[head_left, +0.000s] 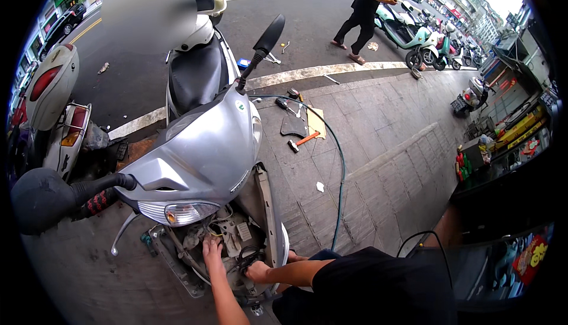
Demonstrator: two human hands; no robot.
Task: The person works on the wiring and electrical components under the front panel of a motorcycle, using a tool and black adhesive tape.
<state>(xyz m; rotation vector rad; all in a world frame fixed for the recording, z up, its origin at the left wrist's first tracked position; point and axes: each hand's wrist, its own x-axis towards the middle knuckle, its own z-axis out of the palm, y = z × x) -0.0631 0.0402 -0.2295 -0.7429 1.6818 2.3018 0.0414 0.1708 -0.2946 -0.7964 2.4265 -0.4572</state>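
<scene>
A silver scooter [195, 153] stands before me, its front panel off and the wiring and frame bared below the headlight [180, 211]. Inside that cavity, my left hand [212, 250] reaches in among the wires, fingers bent together near a yellow wire [216, 234]; what they grip is too small to make out. To its right my right hand [257, 271] is closed at a bundle of black cable [251, 255], its fingertips partly hidden. A pale connector block [243, 231] sits just above the cable. The panel edge [269, 215] stands right of the opening.
An orange-handled hammer [305, 141], a cardboard piece [316, 122] and a power tool [281, 103] lie on the pavement. A green hose [343, 165] curves past them. Another scooter [56, 112] is parked at left. A person in black [364, 11] walks near parked scooters [408, 32].
</scene>
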